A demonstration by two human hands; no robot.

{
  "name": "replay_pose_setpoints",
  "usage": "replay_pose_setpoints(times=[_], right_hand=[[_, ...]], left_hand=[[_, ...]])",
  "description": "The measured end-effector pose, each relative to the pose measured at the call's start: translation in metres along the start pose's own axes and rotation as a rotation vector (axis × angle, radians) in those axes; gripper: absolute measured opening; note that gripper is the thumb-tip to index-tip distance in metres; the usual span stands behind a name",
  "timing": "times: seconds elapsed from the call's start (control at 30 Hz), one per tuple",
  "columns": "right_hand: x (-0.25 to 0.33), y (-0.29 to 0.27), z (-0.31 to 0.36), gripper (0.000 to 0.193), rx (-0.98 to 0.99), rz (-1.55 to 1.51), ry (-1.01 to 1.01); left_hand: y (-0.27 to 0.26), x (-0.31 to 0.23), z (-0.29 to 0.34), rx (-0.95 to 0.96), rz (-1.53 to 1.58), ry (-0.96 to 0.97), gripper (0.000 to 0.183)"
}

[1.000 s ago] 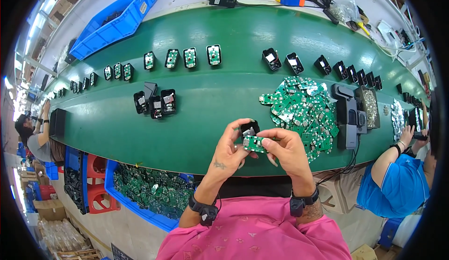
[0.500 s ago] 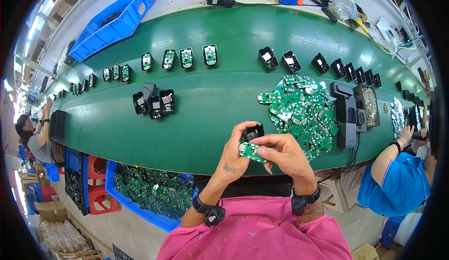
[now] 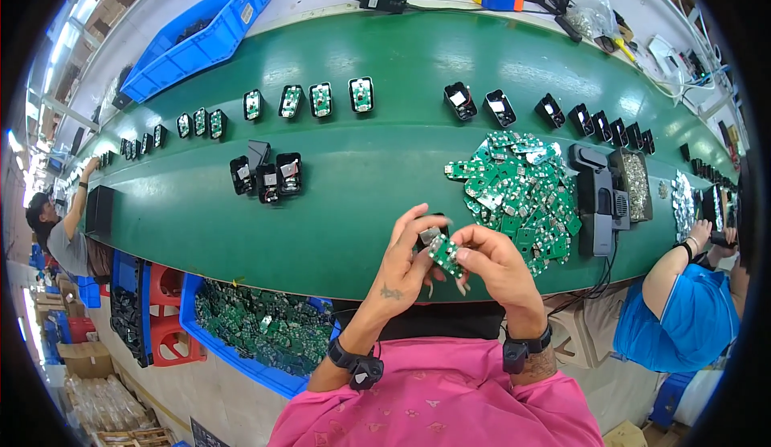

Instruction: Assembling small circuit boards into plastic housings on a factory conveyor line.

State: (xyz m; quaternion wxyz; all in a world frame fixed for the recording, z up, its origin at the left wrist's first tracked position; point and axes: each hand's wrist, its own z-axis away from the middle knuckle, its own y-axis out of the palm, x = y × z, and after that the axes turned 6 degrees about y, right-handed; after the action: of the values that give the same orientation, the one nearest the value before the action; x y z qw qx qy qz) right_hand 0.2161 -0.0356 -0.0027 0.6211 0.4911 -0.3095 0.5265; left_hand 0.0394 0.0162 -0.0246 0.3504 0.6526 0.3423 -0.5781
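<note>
My left hand [image 3: 395, 269] is closed around a small black plastic housing [image 3: 431, 225], mostly hidden behind its fingers. Between the thumb and fingers of my right hand [image 3: 499, 269] is a green circuit board [image 3: 445, 254], tilted just in front of the housing and partly covering it. Whether the two are joined by wires cannot be made out. To the right of my hands lies a heap of loose green circuit boards [image 3: 522, 198]. A small group of black housings [image 3: 268, 183] with white and metal parts inside sits left of them.
Housings fitted with boards [image 3: 320, 100] line the back left; black housings without visible boards [image 3: 459, 100] line the back right. A dark grey device [image 3: 595, 206] stands beside a metal parts tray [image 3: 634, 186]. Blue bins [image 3: 193, 41] [image 3: 189, 310] flank the table; people work at both ends.
My right hand has turned the circuit board from nearly level to steeply tilted beside the housing. My left fingers have shifted over the housing. The person at the far left has stretched an arm out.
</note>
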Motion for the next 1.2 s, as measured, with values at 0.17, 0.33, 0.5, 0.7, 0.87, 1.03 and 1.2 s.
replay_pose_setpoints(times=[0.17, 0.33, 0.5, 0.7, 0.87, 1.03, 1.2], right_hand=[[0.003, 0.003, 0.0, 0.012, -0.057, 0.005, -0.008], [0.003, 0.011, -0.003, 0.015, -0.083, 0.012, -0.038], [0.008, 0.004, -0.002, 0.019, -0.142, 0.017, -0.064], [0.005, -0.002, -0.005, 0.017, -0.157, -0.034, -0.058], [0.004, -0.005, -0.008, 0.016, -0.124, 0.0, -0.023], [-0.002, -0.007, -0.01, 0.017, -0.096, 0.083, -0.004], [-0.011, -0.008, -0.014, 0.024, -0.184, 0.124, -0.12]], left_hand=[[-0.006, 0.005, -0.001, 0.005, -0.071, -0.014, 0.024], [-0.003, 0.016, 0.001, 0.01, -0.135, 0.086, 0.024], [-0.003, 0.004, 0.0, -0.022, -0.146, 0.04, 0.02], [-0.004, 0.004, 0.001, 0.039, -0.347, 0.222, 0.019], [-0.005, 0.009, 0.001, 0.045, -0.406, 0.227, 0.02], [-0.008, 0.011, 0.003, 0.034, -0.291, 0.084, 0.031], [-0.002, 0.004, 0.002, -0.053, 0.035, 0.03, 0.057]])
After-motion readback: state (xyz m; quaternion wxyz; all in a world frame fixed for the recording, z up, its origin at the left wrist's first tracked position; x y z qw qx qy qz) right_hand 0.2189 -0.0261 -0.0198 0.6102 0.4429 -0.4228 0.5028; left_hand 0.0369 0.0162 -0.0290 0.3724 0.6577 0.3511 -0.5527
